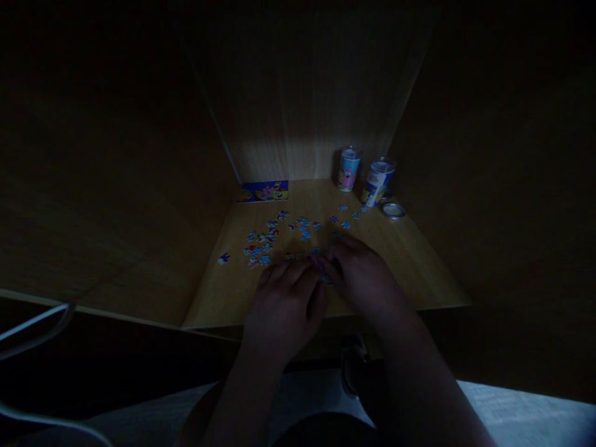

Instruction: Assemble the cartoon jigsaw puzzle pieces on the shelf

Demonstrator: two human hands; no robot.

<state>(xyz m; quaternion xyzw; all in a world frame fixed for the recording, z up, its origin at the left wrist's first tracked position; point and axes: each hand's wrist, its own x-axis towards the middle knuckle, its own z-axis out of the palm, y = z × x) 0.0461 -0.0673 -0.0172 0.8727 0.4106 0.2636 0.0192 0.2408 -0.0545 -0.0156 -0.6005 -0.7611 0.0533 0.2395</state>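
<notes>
The scene is very dark. My left hand [285,304] and my right hand [361,273] rest close together on a wooden desk [419,261], fingertips meeting over a short row of joined jigsaw pieces [305,254]. Both hands have their fingers curled down onto small pieces, though what each pinches is too dim to name. Several loose blue puzzle pieces [270,239] lie scattered just beyond my hands. One stray piece [224,258] sits apart at the left.
A colourful cartoon reference picture [263,191] lies at the back left corner. Two small printed cans [348,169] [377,182] stand at the back right, with a round lid [393,211] beside them. Wooden walls enclose the desk on three sides. A white cable [32,326] hangs at the left.
</notes>
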